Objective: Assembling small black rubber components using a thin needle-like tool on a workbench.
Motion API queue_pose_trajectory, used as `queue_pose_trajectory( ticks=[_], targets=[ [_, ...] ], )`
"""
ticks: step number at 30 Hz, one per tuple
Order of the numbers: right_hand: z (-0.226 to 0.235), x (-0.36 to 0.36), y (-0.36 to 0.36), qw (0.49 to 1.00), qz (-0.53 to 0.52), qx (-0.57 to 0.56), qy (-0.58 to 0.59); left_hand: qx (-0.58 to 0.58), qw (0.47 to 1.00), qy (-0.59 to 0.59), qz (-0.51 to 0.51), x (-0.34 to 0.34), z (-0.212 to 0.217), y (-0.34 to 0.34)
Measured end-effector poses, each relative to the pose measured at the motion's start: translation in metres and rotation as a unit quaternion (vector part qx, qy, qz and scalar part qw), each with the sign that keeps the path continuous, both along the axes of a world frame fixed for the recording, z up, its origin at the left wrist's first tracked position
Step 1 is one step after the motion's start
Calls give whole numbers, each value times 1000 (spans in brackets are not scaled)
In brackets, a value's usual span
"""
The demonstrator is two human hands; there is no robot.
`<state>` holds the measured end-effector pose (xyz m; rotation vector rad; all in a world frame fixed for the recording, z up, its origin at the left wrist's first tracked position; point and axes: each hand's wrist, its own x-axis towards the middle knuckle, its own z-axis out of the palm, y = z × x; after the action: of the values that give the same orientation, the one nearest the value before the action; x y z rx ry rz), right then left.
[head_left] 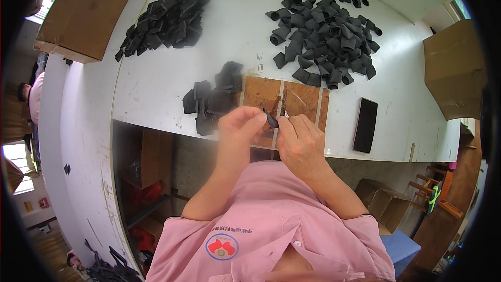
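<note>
Between my two hands, over the table's front edge, is a small black piece of sheet material (271, 120), bent or folded. My left hand (237, 130) pinches its left side between thumb and fingers. On its other side my right hand (301, 138) has its fingers closed on the piece; a tiny shiny bit shows by the fingertips, too small to name. Beneath them lies a brown board (305, 96) with pale strips. Flat black pieces (209, 99) lie loosely stacked left of the board. Farther off, a heap of black pieces rolled into cones (334, 36) sits at the right.
Another heap of flat black pieces (172, 18) lies far left. A black phone (365, 125) rests right of the board. Cardboard boxes stand at left (86, 15) and right (456, 68). Below the white tabletop (245, 26) is an open shelf; another person (35, 96) is far left.
</note>
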<state>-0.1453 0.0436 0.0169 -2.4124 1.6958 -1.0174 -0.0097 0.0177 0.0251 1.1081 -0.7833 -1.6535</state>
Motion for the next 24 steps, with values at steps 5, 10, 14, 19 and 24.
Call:
queue_pose_trajectory(
  ticks=[5,10,14,19,24],
  targets=[
    [0,-3,1,998,11,-1,56,38,998,27,-39,6,-10,-5],
    [1,-4,9,996,21,71,-45,33,998,19,-47,1,-15,-2],
    [4,-6,13,938,44,175,-295,-55,997,-44,-42,-5,-18,1],
    [-1,-8,3,875,10,232,-425,-312,917,-240,-67,-7,-14,0],
    [2,-8,-5,851,1,241,-467,-285,932,-205,-87,-3,-20,-4]
  ],
)
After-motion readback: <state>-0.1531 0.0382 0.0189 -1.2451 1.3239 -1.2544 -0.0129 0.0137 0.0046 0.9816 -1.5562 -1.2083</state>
